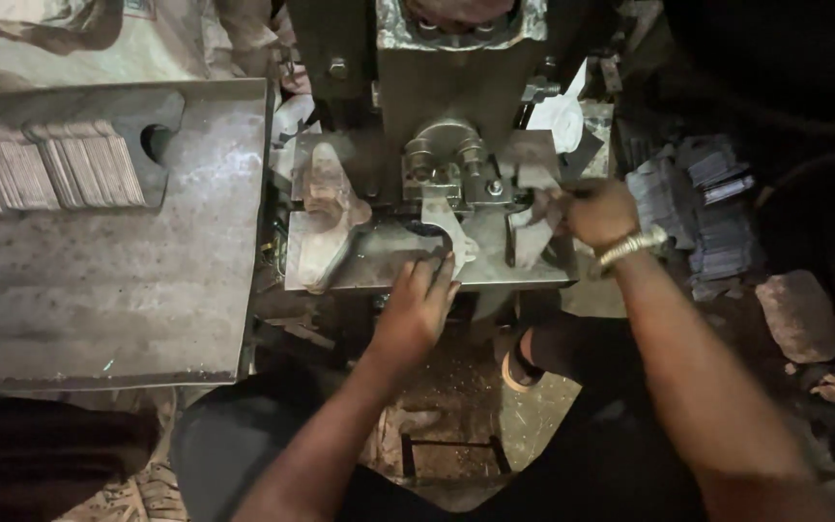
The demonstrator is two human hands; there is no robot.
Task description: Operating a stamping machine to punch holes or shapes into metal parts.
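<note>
Flat metal blanks (50,172) lie stacked on the steel side table (147,309), within easy reach. The left hand (416,307) rests flat-fingered on the press bed plate (379,266), pressing beside the curved die guide (448,227). The right hand (596,213) — wristwatch (630,248) showing — pinches a small metal piece (533,208) at the die's edge.

The press machine (442,87) stands at the middle, its bed plate (379,261) in front of it. Left of the bed lies a steel table (99,290) with rows of stacked metal blanks (50,174) at its far end. Right of the machine (on the floor) sits another pile of blanks (703,208), with a stone (804,314) nearer.
</note>
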